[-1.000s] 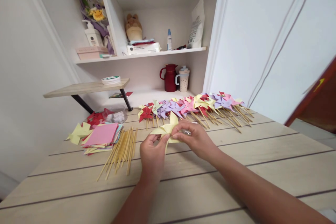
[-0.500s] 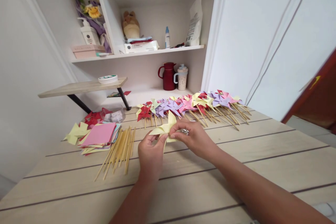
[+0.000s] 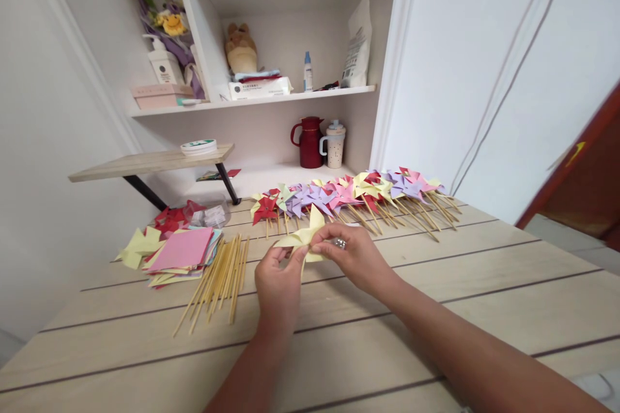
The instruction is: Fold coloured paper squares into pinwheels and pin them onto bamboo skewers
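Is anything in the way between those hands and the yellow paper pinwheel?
Nothing visible: the left hand and right hand both pinch the yellow pinwheel directly. The sticks lie to the left and the row of pinwheels lies beyond.

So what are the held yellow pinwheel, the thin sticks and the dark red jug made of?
Yellow pinwheel: most likely matte paper, by its thin, bent blades. Thin sticks: probably bamboo or wood, judging by their dull straw colour. Dark red jug: smooth, even-coloured, perhaps plastic or painted metal; I can't tell which.
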A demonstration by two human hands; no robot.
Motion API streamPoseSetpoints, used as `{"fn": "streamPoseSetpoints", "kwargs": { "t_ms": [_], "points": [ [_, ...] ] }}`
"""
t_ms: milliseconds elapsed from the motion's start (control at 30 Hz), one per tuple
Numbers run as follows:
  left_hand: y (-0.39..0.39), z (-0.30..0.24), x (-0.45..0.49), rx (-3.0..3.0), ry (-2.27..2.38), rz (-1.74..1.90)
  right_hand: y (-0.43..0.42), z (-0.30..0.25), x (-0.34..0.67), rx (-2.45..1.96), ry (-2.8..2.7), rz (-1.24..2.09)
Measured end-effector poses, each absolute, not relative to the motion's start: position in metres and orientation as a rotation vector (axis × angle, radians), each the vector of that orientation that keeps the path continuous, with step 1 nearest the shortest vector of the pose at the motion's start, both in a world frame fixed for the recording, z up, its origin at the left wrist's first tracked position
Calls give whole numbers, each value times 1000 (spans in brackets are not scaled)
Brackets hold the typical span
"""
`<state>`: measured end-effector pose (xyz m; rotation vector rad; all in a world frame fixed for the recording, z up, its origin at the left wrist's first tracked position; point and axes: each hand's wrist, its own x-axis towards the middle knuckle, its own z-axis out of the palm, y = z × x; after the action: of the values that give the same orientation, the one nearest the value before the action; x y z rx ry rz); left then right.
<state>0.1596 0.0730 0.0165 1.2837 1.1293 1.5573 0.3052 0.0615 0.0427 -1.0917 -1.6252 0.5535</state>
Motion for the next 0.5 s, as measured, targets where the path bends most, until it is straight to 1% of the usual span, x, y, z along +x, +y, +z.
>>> {"fn": "streamPoseSetpoints", "kwargs": {
  "t_ms": [500],
  "points": [
    [74, 14, 159, 1280, 1138, 1588, 59, 38, 298, -1040, -1576, 436]
  ]
}}
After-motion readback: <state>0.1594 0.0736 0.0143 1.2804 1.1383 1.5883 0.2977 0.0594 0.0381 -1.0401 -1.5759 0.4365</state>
